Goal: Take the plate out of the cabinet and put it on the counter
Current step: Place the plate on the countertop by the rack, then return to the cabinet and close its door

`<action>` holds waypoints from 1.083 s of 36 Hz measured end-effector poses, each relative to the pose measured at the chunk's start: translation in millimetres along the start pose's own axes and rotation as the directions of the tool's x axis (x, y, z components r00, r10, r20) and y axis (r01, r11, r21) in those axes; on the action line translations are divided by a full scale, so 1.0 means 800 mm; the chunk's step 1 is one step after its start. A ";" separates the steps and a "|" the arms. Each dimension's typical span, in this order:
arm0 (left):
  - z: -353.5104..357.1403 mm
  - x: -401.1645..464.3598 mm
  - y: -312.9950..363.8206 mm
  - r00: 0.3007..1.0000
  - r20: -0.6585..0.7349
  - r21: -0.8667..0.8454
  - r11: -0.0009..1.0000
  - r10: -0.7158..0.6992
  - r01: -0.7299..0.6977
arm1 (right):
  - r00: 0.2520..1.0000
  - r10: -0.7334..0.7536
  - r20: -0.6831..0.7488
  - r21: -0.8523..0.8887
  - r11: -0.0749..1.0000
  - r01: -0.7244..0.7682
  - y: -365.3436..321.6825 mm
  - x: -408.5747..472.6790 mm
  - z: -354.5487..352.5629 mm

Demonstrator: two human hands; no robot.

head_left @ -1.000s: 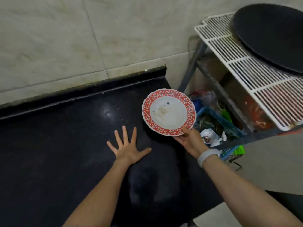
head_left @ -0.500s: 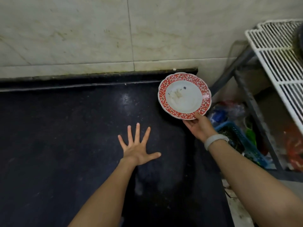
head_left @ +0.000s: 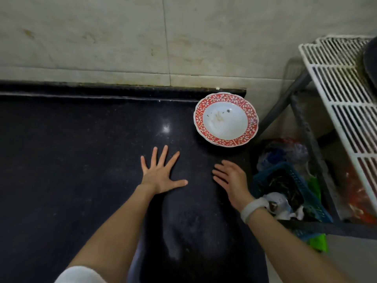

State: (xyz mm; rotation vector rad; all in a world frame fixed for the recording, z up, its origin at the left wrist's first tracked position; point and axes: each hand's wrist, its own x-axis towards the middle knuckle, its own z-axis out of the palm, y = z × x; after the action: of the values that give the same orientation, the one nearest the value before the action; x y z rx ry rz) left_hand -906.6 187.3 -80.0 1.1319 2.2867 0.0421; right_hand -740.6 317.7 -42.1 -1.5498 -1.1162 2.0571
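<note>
The plate [head_left: 225, 119], white inside with a red flowered rim and a few dark specks, lies on the black counter [head_left: 81, 160] near its back right corner. My right hand [head_left: 231, 179] is below the plate, apart from it, fingers loosely spread and holding nothing. My left hand [head_left: 161, 172] rests flat on the counter with its fingers splayed, to the left of the right hand. No cabinet is in view.
A white wire rack [head_left: 342, 103] on a grey metal frame stands to the right of the counter, with a dark round object on top. Below it sit a blue basket [head_left: 285, 186], plastic bags and green items. A tiled wall runs behind the counter.
My right hand set the plate down near the counter's back right corner, let go and drew back toward me. The left hand stayed flat on the counter.
</note>
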 end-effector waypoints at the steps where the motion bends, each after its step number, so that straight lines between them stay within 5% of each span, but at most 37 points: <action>1: 0.004 -0.008 0.001 0.997 -0.074 -0.027 1.000 -0.004 0.002 | 0.999 -0.045 0.012 -0.094 0.995 0.046 0.011 -0.010 -0.001; 7: 0.042 -0.109 0.002 0.935 -0.314 -0.283 0.956 -0.161 0.070 | 0.931 -0.259 0.256 -0.558 0.748 0.361 0.074 -0.068 0.006; 13: 0.076 -0.255 -0.076 0.740 -0.372 -0.554 0.774 -0.561 0.308 | 0.808 -0.121 0.577 -0.669 0.498 0.552 0.132 -0.149 0.080; 16: 0.088 -0.307 -0.105 0.685 -0.324 -0.638 0.685 -0.653 0.351 | 0.736 -0.033 0.676 -0.664 0.406 0.628 0.157 -0.173 0.108; 22: 0.122 -0.475 -0.214 0.455 -0.284 -0.765 0.486 -0.844 0.423 | 0.526 0.203 0.826 -0.562 0.222 0.797 0.244 -0.282 0.225; 26: 0.155 -0.576 -0.285 0.372 -0.222 -0.808 0.384 -0.901 0.447 | 0.458 0.262 0.849 -0.498 0.111 0.860 0.324 -0.348 0.293; 39: 0.219 -0.779 -0.474 0.122 -0.113 -0.884 0.156 -0.986 0.440 | 0.212 0.469 0.857 -0.271 0.063 0.960 0.506 -0.515 0.487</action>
State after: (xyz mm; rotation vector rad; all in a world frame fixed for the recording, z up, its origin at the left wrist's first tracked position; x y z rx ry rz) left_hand -796.0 -553.0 -27.0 -0.9144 2.7809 0.9945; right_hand -877.9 -365.4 -35.9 0.6324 -3.4265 1.3621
